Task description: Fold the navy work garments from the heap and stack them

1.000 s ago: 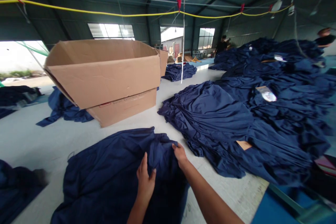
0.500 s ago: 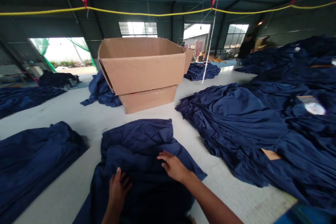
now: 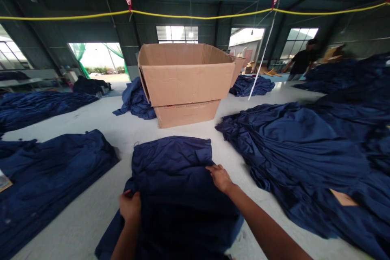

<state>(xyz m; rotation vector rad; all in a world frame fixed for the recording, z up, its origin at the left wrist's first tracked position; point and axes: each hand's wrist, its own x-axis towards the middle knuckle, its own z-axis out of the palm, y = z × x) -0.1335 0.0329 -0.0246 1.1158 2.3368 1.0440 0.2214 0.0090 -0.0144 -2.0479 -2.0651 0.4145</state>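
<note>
A navy cloth piece [image 3: 175,174] lies in front of me on the pale table, its gathered far edge toward the cardboard box. At its left edge my left hand [image 3: 130,206] is closed, the fingers curled round a bit of the fabric. My right hand [image 3: 219,176] pinches the cloth at its right edge, with the fingers drawn together and the thumb largely hidden. Between the hands the fabric lies fairly smooth, with a few soft creases. Dark shadow covers its near part.
A large open cardboard box [image 3: 189,85] stands just beyond the cloth. Navy fabric heaps lie left [image 3: 55,170] and right [image 3: 292,146] on the pale table [image 3: 88,207]. Farther back at right is a person [image 3: 303,63] in dark clothing. A yellow cable [image 3: 195,17] hangs overhead.
My hands have moved apart to the cloth's two sides and closed on it. The cloth looks flatter between them. The view has turned left, and the far person shows more clearly.
</note>
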